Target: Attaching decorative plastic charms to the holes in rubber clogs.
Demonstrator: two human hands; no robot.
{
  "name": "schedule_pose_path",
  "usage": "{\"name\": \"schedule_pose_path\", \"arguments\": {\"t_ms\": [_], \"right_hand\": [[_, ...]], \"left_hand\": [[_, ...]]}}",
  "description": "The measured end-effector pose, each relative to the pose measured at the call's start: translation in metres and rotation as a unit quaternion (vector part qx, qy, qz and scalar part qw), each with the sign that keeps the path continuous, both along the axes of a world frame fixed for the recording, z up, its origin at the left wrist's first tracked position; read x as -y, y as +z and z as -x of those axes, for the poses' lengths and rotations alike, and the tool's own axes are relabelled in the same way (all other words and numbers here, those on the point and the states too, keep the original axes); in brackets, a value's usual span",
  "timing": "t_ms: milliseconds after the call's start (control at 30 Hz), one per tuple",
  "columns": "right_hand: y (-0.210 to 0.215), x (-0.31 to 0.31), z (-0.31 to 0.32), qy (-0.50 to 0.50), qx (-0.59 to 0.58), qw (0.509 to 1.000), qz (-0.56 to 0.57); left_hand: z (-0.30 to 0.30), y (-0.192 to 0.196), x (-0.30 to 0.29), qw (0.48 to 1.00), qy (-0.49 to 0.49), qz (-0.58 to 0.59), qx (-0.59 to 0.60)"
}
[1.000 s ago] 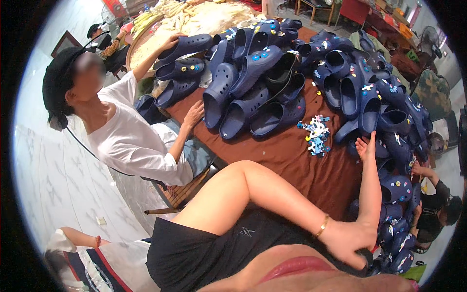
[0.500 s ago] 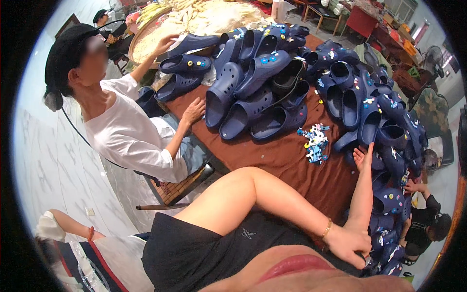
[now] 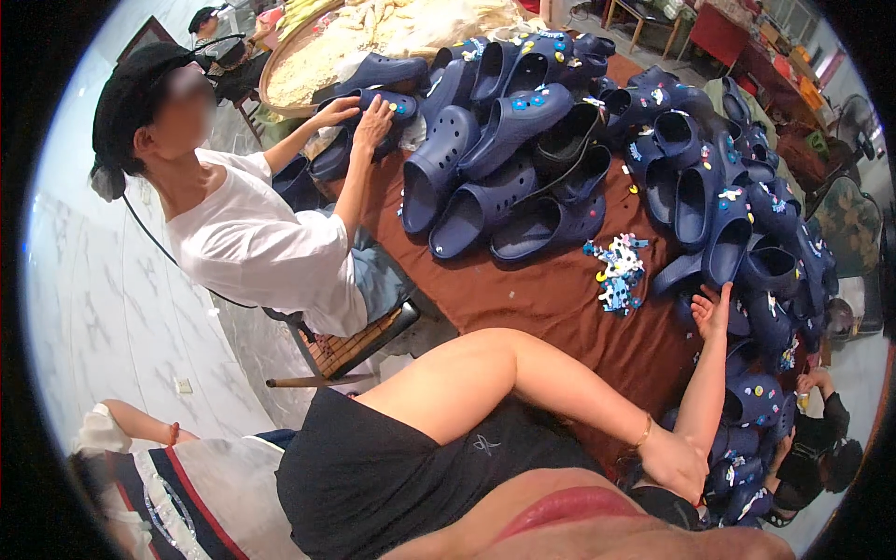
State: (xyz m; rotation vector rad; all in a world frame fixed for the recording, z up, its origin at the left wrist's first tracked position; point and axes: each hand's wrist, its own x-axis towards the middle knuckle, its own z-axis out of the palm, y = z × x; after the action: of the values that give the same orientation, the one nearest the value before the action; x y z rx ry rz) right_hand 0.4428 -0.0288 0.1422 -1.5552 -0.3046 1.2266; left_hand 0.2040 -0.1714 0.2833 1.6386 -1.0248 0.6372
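My right hand is raised palm up with its fingers apart and nothing in it. Its fingertips are just below the toe of a navy clog in the pile; whether they touch cannot be told. My left hand, a gold bracelet at the wrist, lies across my right arm near the elbow. Its fingers are curled, and what they hold, if anything, is hidden. A small heap of blue, white and yellow shoe charms sits on the brown cloth ahead of my arms.
More navy clogs crowd the table's far middle. Across to the left, a seated person in white handles a clog. Another person in black sits at the right. A round basket of pale kernels stands behind.
The person in white has brought both hands to a clog; one was resting low before. My left hand has shifted slightly on my right arm. The view has moved a little.
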Motion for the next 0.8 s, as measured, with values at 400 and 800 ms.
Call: {"name": "schedule_pose_path", "arguments": {"t_ms": [400,800], "right_hand": [[-0.001,-0.001,0.003,-0.002,0.016,1.000,0.002],[-0.003,-0.003,-0.001,-0.001,0.033,0.999,0.028]], "left_hand": [[0.080,0.041,-0.013,0.997,-0.044,0.056,-0.039],[0.048,-0.013,-0.025,0.998,0.039,-0.043,-0.030]]}}
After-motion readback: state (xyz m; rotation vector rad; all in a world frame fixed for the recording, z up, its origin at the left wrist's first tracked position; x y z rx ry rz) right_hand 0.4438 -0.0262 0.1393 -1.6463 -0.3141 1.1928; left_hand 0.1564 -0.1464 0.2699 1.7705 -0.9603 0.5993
